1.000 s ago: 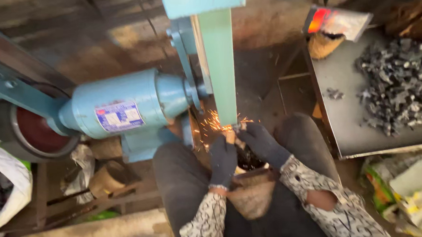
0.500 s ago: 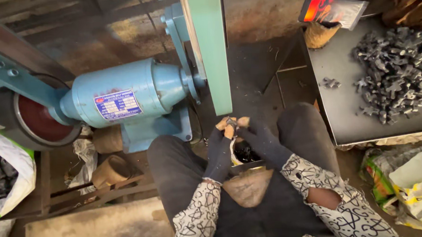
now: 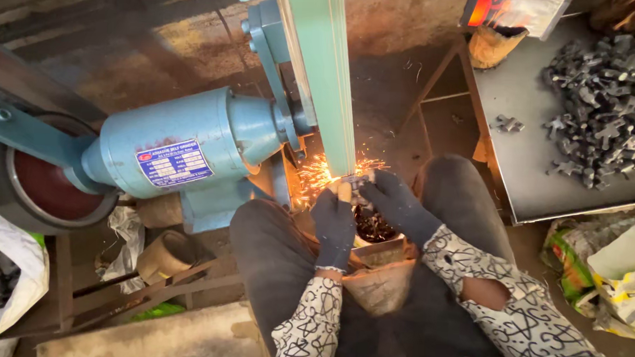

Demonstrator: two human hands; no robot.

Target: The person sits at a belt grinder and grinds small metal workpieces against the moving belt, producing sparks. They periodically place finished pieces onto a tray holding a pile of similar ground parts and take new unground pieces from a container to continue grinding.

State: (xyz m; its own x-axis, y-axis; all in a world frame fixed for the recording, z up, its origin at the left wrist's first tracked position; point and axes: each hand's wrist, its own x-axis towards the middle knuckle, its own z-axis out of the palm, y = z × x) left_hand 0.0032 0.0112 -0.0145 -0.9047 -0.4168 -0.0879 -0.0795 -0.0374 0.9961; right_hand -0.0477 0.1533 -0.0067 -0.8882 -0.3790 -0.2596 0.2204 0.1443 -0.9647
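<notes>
A pale green grinding belt (image 3: 329, 79) runs down from the top, driven by a blue motor (image 3: 183, 148). Both my hands wear dark gloves. My left hand (image 3: 333, 218) and my right hand (image 3: 395, 203) together pinch a small metal piece (image 3: 355, 179) against the belt's lower end. Orange sparks (image 3: 317, 178) fly left from the contact. Just below my hands, between my knees, sits a small container of dark metal bits (image 3: 372, 227).
A grey metal tray table (image 3: 525, 159) at the right bears a heap of dark cross-shaped metal parts (image 3: 610, 105) and one stray part (image 3: 509, 124). Plastic bags (image 3: 606, 277) lie below it. A red-brown wheel (image 3: 42, 188) sits at the left beside a white sack (image 3: 6, 279).
Half a second ago my hands held the piece off the belt with no sparks. Now they have pressed it back against the belt and sparks fly again.
</notes>
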